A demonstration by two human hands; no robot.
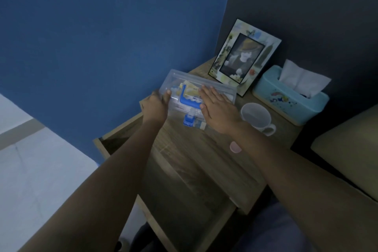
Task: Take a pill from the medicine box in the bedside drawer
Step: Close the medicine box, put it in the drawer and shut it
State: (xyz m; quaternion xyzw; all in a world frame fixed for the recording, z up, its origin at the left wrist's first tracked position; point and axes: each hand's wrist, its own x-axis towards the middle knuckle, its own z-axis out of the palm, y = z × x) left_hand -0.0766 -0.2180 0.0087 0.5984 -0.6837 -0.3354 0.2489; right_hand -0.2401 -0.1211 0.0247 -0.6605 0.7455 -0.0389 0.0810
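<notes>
A clear plastic medicine box [185, 80] with a blue handle [187, 102] and a blue front latch [188, 120] rests on the wooden bedside table [196, 149]. Yellow and white packets show through its lid. My left hand [156, 104] grips the box's left end, thumb on the lid. My right hand [217, 108] lies flat on the right part of the lid, fingers spread. The drawer [114, 139] stands pulled out at the left, below the tabletop, and its inside is dark.
A white mug [256, 117] stands just right of my right wrist. Behind it is a light blue tissue box [290, 98], and a picture frame [244, 56] leans at the back. A blue wall is on the left, a bed edge [347, 147] on the right.
</notes>
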